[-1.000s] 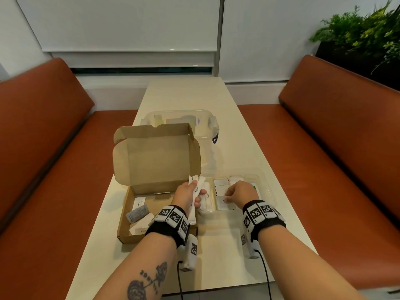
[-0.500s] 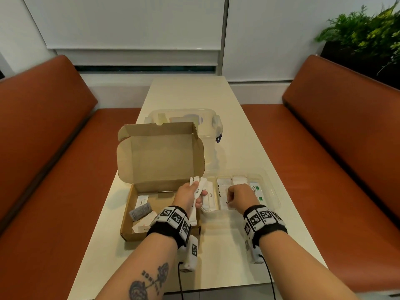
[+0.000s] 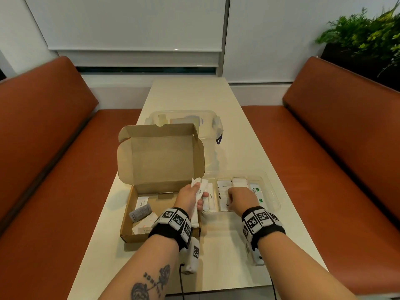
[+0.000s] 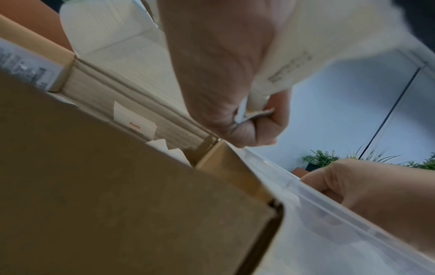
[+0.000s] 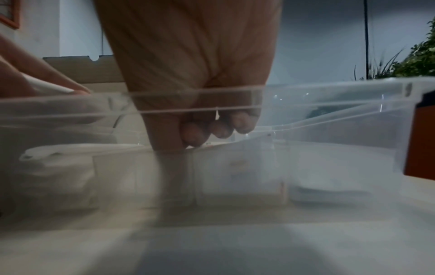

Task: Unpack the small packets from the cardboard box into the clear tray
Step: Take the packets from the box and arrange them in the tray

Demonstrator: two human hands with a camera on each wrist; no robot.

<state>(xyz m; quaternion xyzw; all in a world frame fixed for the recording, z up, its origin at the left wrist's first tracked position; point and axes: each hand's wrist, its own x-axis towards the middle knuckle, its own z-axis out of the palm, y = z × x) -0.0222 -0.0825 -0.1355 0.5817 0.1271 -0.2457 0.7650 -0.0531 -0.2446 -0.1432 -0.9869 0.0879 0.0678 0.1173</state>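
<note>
An open cardboard box point(image 3: 129, 213) sits at the near left of the table with its lid upright. A few packets point(image 3: 140, 213) lie inside it. To its right stands the clear tray point(image 3: 273, 192), which holds rows of white packets point(image 3: 224, 187). My left hand point(image 3: 192, 197) grips a bundle of white sugar packets point(image 3: 200, 189) over the box's right wall; the left wrist view shows that hand point(image 4: 247, 121) curled round the bundle point(image 4: 282, 65). My right hand point(image 3: 238, 198) is down in the tray, fingers curled, pinching a white packet there point(image 5: 188, 137).
A clear lidded container point(image 3: 190, 120) stands just behind the box lid. Orange benches point(image 3: 43, 137) run along both sides of the narrow table point(image 3: 227, 256). A plant point(image 3: 368, 40) stands at the far right. Wrist-camera cables hang over the table's near edge.
Both hands stay almost where they were: the left with its bundle at the box's right wall, the right in the tray. The head view has shifted slightly.
</note>
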